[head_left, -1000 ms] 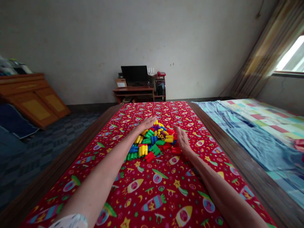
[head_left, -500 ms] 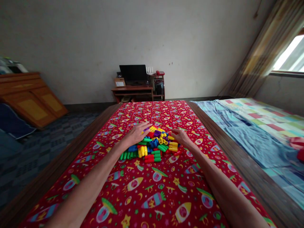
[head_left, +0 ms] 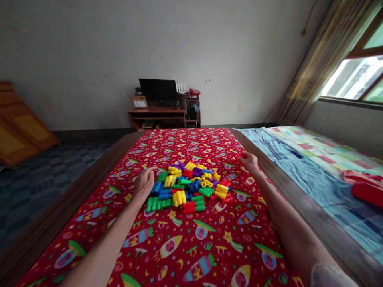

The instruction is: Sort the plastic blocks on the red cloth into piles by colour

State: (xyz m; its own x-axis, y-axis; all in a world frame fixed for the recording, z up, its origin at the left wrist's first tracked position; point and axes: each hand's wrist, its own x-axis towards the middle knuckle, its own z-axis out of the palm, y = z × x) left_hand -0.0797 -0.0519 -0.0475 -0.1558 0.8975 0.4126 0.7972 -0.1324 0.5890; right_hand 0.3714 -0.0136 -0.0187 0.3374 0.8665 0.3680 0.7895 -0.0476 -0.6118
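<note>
A loose heap of plastic building blocks shaped like joined tubes (head_left: pixel 194 185), in yellow, green, blue, red and purple, lies on a red cloth (head_left: pixel 191 239) printed with rockets and stars. At the heap's left edge is my left hand (head_left: pixel 144 182), fingers stretched forward and holding nothing that I can see. My right hand (head_left: pixel 249 162) is apart from the blocks, beyond their right side near the cloth's right edge. Its fingers curve toward the left with a gap between them, and no block shows in them.
The cloth covers a dark wooden table (head_left: pixel 299 203). A bed with a blue and checked cover (head_left: pixel 317 179) adjoins on the right. Against the far wall stands a desk (head_left: pixel 158 113) with a monitor (head_left: pixel 158 91). A wooden cabinet (head_left: pixel 24 127) is at the left.
Both hands have moved outward from the heap, the left to its left edge and the right away to the right. More blocks show now. The view has turned slightly right.
</note>
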